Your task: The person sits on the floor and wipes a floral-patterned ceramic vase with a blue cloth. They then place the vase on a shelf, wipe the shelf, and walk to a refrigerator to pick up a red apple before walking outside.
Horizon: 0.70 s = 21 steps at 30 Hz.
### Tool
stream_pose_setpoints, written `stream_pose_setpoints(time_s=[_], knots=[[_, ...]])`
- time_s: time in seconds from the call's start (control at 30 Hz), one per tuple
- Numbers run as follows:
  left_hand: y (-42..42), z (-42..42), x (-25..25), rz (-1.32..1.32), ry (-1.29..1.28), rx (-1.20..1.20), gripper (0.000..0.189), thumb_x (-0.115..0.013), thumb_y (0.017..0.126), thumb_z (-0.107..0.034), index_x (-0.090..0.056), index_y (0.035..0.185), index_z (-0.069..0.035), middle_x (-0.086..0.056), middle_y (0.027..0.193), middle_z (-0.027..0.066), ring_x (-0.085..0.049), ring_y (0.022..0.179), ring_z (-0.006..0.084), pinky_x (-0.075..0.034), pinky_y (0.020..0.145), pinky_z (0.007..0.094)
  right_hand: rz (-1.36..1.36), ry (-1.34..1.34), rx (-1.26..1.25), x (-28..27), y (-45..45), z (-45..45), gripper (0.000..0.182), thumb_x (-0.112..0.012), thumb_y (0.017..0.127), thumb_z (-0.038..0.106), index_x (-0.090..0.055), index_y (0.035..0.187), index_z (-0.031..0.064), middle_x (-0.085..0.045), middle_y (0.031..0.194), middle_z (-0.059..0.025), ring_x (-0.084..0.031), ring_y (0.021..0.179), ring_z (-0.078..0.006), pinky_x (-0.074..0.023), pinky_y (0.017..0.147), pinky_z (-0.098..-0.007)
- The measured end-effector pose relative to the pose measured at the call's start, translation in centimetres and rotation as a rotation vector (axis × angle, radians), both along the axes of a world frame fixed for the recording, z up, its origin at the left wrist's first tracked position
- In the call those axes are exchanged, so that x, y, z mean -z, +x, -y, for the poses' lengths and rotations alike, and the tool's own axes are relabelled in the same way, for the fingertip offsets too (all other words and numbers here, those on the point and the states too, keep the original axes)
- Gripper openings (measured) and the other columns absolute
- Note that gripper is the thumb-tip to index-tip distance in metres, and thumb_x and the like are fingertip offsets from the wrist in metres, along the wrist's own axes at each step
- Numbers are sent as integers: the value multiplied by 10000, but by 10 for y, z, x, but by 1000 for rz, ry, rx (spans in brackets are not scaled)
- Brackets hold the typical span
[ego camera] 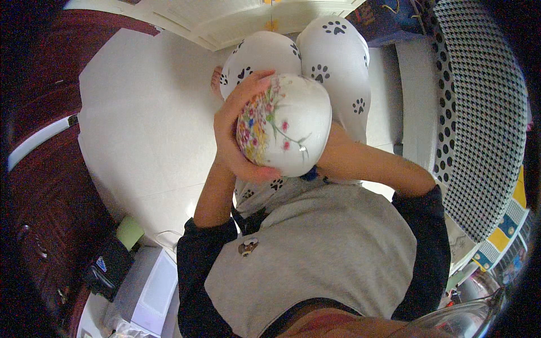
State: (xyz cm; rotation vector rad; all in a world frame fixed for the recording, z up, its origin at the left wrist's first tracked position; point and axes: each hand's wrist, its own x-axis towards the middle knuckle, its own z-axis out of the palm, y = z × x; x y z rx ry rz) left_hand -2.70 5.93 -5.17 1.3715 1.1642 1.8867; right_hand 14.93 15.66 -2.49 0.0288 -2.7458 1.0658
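A rounded white bowl-like vessel, glossy and printed with colourful flowers, is held over the lap. It looks like ceramic. My left hand grips its left side, thumb at the lower edge and fingers over the far edge. My right hand comes in from the right and goes behind the vessel, so its fingers are mostly hidden. Below the vessel, close to the right hand, shows a bit of something dark blue. White trousers with black paw prints lie behind it all.
A stool or seat with a houndstooth cover stands at right. Dark red-brown wooden furniture lines the left. White cabinet doors are ahead. Near the lower left are a black object, a pale box and a white cable.
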Motion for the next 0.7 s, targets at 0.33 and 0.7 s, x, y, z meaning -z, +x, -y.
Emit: stream_pose_setpoints(time_s=[0.33,0.7], knots=[[-31,-9,6,508,-138,98,1177,-756,505,-659,-370,1351,63,-466,1331,199,-503,1205,304,-411,1030,418,-172,861,-202,-23,-33,-40,195,-593,666,200,-696,787,87,-656,905,-87,-608,916,-247,-467,875,-341],[11,5,43,-80,72,-219,1146,-825,475,-647,-426,1338,-7,-441,1328,282,-477,1222,376,-405,1014,467,100,-865,137,-40,-21,-17,702,-822,705,323,-527,1262,14,-648,1109,-130,-592,1068,-286,-398,1006,-388]])
